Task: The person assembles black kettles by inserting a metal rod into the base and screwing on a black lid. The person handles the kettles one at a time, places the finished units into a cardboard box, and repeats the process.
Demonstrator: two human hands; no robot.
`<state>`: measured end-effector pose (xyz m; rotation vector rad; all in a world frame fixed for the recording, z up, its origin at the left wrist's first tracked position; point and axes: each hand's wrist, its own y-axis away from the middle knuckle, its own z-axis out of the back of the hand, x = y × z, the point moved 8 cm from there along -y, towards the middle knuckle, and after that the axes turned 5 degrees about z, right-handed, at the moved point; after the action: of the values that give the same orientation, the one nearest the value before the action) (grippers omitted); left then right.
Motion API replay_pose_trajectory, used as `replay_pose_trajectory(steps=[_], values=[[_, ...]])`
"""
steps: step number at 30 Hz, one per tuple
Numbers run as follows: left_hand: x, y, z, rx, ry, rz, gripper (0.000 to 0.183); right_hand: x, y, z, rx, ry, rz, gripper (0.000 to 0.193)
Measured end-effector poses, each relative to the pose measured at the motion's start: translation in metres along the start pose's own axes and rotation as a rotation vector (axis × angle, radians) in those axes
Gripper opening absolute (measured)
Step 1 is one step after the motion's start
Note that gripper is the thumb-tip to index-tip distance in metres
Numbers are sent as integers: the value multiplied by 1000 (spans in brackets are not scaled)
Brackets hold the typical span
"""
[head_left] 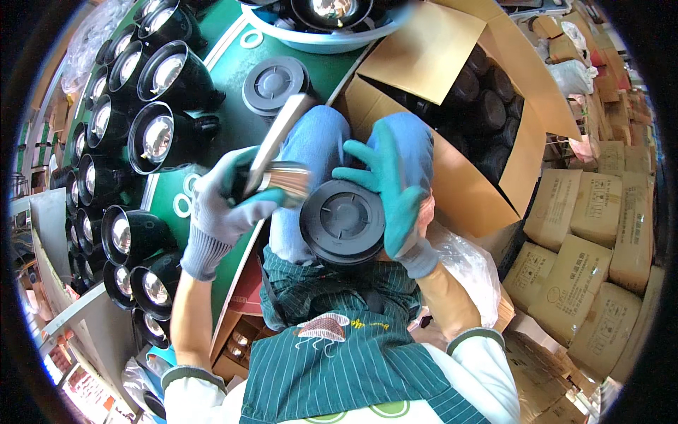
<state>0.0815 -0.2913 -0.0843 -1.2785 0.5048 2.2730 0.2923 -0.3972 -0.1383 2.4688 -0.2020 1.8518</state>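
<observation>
A black round piece (342, 219) with a ringed flat face lies at the lap of the seated person, over the blue trousers (316, 138). The gloved right hand (394, 191) is just beside its right rim with the fingers spread; whether it touches the rim, I cannot tell. The gloved left hand (229, 201) is closed on a bundle of thin flat pieces (288, 178), which is blurred, and a pale strip (279, 133) stands up from there. Ahead, on the green table (226, 106), there is a similar black disc-shaped part (274, 83). Beyond it, a light blue basin (318, 44) contains black parts, one with a shiny inside. To the right of the knees, an open carton (462, 187) holds many dark round pieces (484, 106), its flaps folded outward. Along the left side of the table are rows of black cups (185, 138), with shiny round pieces inside. Below the table edge, a smaller carton (224, 369) contains shiny pieces too. At far right, closed cartons (579, 283) are stacked.
</observation>
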Motion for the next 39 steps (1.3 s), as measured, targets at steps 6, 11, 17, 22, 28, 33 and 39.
replay_pose_trajectory(steps=[6, 11, 17, 22, 28, 33, 39], values=[[-76, -22, -59, 476, -490, -129, 59, -13, 5, 11, -316, -469, -154, 103], [-96, 17, -67, 314, -627, -92, 71, 4, -29, 17, 16, -291, 38, 58], [-106, 39, -83, 90, -754, 128, 59, -44, -54, -23, 366, -1009, -144, 47], [-61, 23, -46, 48, -541, -32, 52, -13, -11, -7, 371, -697, -81, 52], [-47, 12, -48, 5, 6, 103, 65, -2, -27, -14, 495, -1030, 124, 70], [-23, -4, -49, 69, 219, 219, 69, 5, -11, -7, 493, -742, 148, 43], [-39, -65, -70, 384, 97, -197, 60, 71, 17, -39, 866, 71, 618, 28]])
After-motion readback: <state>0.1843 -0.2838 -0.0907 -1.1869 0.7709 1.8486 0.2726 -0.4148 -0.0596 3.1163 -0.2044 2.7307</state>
